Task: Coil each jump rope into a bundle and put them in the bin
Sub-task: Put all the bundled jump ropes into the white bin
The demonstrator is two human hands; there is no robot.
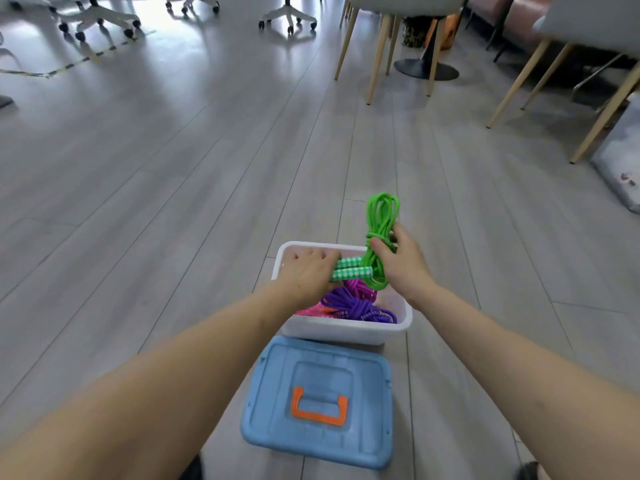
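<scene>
With the left hand [306, 271] gripping the checked handles [349, 269] and the right hand [398, 259] pinching the green rope [381, 216] coil above the bin's [346, 329] far right corner, lower both together so the loops stay bundled.

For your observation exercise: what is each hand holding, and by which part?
Both hold the green jump rope: the left hand grips its checkered handles, the right hand grips the coiled cord's middle.

view: single head cam, wide-angle, no second view to overlap
facing: forward and down over both forearms
near field: white bin [341, 329] and blue lid [320, 403] on the floor [156, 188], close below the lens
far field: chair legs [375, 60], caster bases [287, 16] along top edge
</scene>
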